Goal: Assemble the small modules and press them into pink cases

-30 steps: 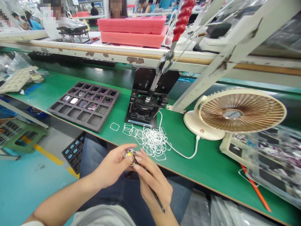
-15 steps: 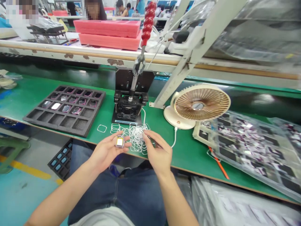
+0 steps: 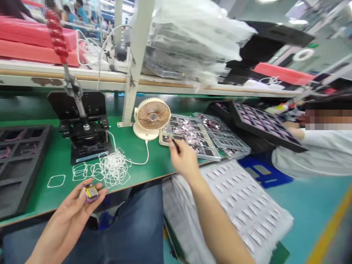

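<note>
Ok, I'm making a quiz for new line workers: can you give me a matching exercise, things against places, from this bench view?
Things:
1 small purple-rimmed rectangular part
2 tangled pile of thin white rings
3 round cream plastic fan
4 thin dark stick tool

Places:
A in the right hand
B before the black metal press
C in the left hand
D beside the white post

Pairs: 1-C, 2-B, 3-D, 4-A.

No lettering, label, brand, number or sign can be read anywhere: nothing legible on the cream desk fan (image 3: 150,118), the black lever press (image 3: 82,128) or the clear bagged trays (image 3: 192,137).
</note>
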Demonstrator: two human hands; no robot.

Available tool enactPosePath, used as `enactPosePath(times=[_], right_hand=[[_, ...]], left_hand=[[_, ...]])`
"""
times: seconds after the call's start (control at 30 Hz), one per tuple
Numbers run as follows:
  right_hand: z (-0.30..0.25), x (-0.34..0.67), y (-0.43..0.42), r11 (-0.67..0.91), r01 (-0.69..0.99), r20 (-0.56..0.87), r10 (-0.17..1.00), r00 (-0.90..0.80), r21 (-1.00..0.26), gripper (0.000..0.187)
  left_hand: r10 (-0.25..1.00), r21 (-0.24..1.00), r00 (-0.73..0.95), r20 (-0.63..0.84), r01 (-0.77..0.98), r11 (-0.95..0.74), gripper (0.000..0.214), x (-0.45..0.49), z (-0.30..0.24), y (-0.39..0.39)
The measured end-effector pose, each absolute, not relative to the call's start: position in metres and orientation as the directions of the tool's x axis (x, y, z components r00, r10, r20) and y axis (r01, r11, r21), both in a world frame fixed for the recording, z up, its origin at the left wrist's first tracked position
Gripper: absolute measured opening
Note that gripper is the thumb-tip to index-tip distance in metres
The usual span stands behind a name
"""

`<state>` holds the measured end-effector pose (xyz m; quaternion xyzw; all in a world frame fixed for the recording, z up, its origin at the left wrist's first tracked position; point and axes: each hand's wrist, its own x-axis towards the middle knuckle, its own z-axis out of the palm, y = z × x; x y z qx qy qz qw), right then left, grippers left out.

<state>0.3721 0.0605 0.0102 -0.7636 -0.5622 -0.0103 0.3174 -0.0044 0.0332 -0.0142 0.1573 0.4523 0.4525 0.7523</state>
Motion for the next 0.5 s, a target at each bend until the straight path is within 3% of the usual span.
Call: enactPosePath(times=[0.1, 0.17, 0.3, 0.5], right_hand=[[0.031, 0.455, 0.074, -0.4, 0.865, 0.27, 0.834, 0.48, -0.302, 0.031], [0.038, 0.493, 0.09, -0.458, 0.866, 0.196, 0.847, 0.494, -0.202, 0.029], [0.039, 0.527, 0.122, -0.415, 0.908, 0.072, 0.905, 0.418, -0.056, 0.032], [0.034, 0.542, 0.143, -0.343, 0.939, -0.025, 0.939, 0.344, 0.028, 0.029]], left_hand=[[0.798, 0.662, 0.21, -0.564, -0.463, 0.59, 0.053, 0.0, -0.012, 0.027], [0.791, 0.666, 0.225, -0.569, -0.438, 0.604, 0.056, 0.006, -0.01, 0.023], [0.777, 0.647, 0.231, -0.586, -0.444, 0.62, 0.055, 0.015, -0.011, 0.02], [0.74, 0.615, 0.239, -0.629, -0.43, 0.661, 0.061, 0.011, -0.017, 0.012]])
